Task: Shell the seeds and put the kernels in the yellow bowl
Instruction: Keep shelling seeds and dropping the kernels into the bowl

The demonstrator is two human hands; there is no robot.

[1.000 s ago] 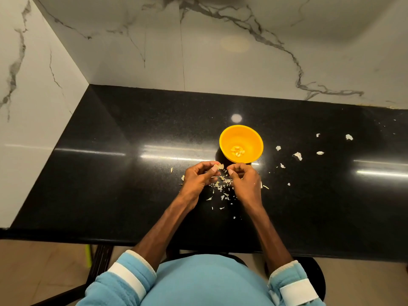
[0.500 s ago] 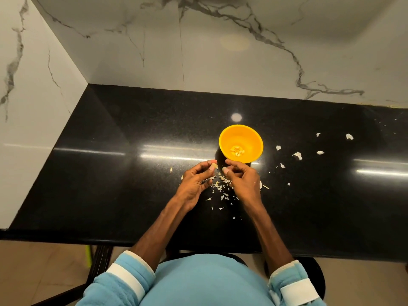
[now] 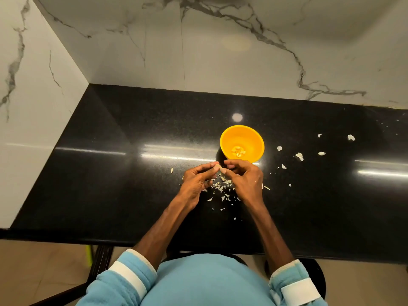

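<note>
A yellow bowl [image 3: 242, 143] stands on the black counter [image 3: 132, 177], with several pale kernels [image 3: 238, 151] at its bottom. Just in front of it my left hand [image 3: 198, 180] pinches a small pale seed [image 3: 217, 167] between thumb and fingertips. My right hand [image 3: 244, 176] sits beside it with curled fingers, its fingertips touching the same seed. Under and between both hands lies a litter of shell bits [image 3: 223, 186].
Larger shell pieces [image 3: 299, 156] are scattered on the counter right of the bowl, out to one piece [image 3: 351, 137] at far right. Marble walls close the back and left sides. The counter's front edge runs near my body; a black stool is below.
Both hands have shifted slightly toward the bowl and closed together again on the seed after parting a little half a second ago.
</note>
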